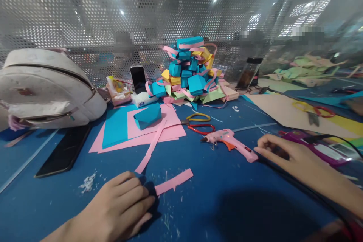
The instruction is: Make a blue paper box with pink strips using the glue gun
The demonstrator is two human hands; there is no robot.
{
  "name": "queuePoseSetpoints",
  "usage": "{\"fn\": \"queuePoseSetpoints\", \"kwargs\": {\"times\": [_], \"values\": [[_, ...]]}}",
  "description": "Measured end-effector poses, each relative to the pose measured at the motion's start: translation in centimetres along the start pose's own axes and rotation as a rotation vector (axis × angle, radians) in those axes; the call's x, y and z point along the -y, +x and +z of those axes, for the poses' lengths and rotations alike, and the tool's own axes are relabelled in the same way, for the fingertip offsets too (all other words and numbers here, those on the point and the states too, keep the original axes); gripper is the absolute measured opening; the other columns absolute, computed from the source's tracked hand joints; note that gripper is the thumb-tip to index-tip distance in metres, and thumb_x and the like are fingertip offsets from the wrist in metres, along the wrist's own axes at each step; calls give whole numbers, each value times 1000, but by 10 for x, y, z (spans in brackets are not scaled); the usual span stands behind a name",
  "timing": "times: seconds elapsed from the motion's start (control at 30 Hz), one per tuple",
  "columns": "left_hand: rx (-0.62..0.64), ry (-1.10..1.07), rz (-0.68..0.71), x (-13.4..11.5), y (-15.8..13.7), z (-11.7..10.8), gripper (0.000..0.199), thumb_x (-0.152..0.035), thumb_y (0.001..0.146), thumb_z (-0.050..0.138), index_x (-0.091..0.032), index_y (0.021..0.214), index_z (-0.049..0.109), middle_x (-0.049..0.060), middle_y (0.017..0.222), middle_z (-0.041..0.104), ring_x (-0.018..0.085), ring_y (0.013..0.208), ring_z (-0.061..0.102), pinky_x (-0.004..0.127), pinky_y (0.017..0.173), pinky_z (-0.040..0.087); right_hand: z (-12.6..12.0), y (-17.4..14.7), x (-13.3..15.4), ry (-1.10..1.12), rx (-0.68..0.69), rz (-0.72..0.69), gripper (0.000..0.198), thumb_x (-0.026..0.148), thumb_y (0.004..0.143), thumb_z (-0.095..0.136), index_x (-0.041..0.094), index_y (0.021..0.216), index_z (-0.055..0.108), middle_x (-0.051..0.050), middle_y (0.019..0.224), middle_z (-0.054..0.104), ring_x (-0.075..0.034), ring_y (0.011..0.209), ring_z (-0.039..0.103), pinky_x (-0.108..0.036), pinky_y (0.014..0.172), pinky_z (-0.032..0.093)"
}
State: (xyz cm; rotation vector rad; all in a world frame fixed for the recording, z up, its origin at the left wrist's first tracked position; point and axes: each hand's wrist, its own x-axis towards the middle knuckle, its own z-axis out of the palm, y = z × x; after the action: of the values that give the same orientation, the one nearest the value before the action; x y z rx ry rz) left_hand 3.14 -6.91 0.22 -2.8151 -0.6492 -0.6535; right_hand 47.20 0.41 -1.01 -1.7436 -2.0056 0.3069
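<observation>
My left hand (121, 204) rests low on the blue table with its fingers curled over one end of a short pink paper strip (176, 181); the fingertips are partly hidden. A longer pink strip (151, 149) lies just beyond it, reaching onto pink and blue paper sheets (116, 126). My right hand (286, 155) is beside the butt of a pink hot glue gun (227, 140), fingers bent and apart from the thumb, with nothing seen in them. The glue gun lies on its side, nozzle to the left. A folded blue paper piece (148, 116) sits on the sheets.
Scissors (198, 123) lie behind the glue gun. A pile of blue, yellow and pink paper boxes (190, 72) stands at the back. Left are a white backpack (48, 87) and a dark phone (64, 151). Right are a purple device (320, 147), a cable and other scissors (313, 113).
</observation>
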Motion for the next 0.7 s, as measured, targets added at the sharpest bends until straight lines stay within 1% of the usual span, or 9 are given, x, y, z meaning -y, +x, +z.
{"fn": "queuePoseSetpoints", "kwargs": {"times": [0.1, 0.13, 0.27, 0.37, 0.43, 0.5, 0.57, 0.63, 0.7], "values": [[-7, -6, 6, -1, 0, 1, 24, -15, 100, 42, -12, 105, 66, 7, 79, 70, 18, 65, 61, 34, 63, 48, 14, 7, 5, 62, 221, 49, 40, 61, 88, 52, 25, 104, 60, -5, 84, 71, -23, 73, 64, -31, 63, 46], [-5, 3, 2, -1, 0, 2, 24, -14, 100, 42, -12, 104, 66, 6, 78, 70, 18, 65, 61, 34, 63, 48, 17, 9, 10, 45, 252, 59, 41, 61, 89, 50, 25, 107, 58, -5, 85, 70, -23, 74, 64, -31, 62, 45], [6, 19, -12, -3, -1, 1, 22, -12, 99, 45, -11, 102, 67, 5, 76, 67, 19, 63, 60, 34, 61, 46, 23, 13, 26, -100, 245, 67, 29, 48, 89, 49, 25, 106, 56, -6, 94, 69, -25, 73, 64, -30, 57, 40], [22, 0, -43, -3, -4, 0, 22, -14, 98, 46, -12, 104, 67, 6, 77, 66, 20, 64, 59, 35, 62, 45, 26, 16, 23, -79, 243, 45, 27, 42, 88, 49, 25, 108, 56, -6, 98, 67, -25, 77, 65, -32, 62, 44], [41, -29, -67, -3, -8, -1, 23, -14, 99, 46, -13, 109, 66, 6, 79, 65, 20, 66, 57, 34, 62, 45, 26, 17, 18, 21, 232, 6, 30, 43, 86, 51, 24, 109, 57, -7, 106, 65, -27, 87, 64, -34, 71, 48], [80, -106, -103, -4, -11, -2, 26, -13, 99, 44, -14, 116, 64, 6, 84, 64, 19, 70, 57, 34, 65, 45, 24, 18, 14, 154, 259, 5, 35, 46, 84, 54, 22, 110, 58, -9, 108, 64, -26, 87, 63, -34, 73, 49], [122, -200, -145, -6, -13, -4, 29, -11, 98, 43, -15, 120, 61, 7, 90, 63, 20, 74, 57, 34, 67, 46, 20, 18, 16, 307, 354, 62, 42, 50, 84, 56, 20, 114, 56, -8, 96, 62, -21, 72, 59, -31, 64, 48], [141, -258, -169, -8, -14, -5, 28, -11, 98, 43, -15, 120, 60, 8, 92, 63, 20, 77, 56, 35, 67, 46, 16, 16, 22, 463, 453, 114, 46, 55, 87, 55, 19, 115, 55, -3, 81, 56, -15, 58, 49, -28, 55, 42], [137, -272, -173, -10, -13, -5, 27, -11, 98, 43, -14, 119, 60, 8, 91, 63, 21, 76, 56, 36, 67, 46, 11, 15, 31, 591, 502, 122, 45, 58, 88, 57, 19, 111, 57, -1, 76, 51, -13, 57, 43, -27, 53, 38]]}}
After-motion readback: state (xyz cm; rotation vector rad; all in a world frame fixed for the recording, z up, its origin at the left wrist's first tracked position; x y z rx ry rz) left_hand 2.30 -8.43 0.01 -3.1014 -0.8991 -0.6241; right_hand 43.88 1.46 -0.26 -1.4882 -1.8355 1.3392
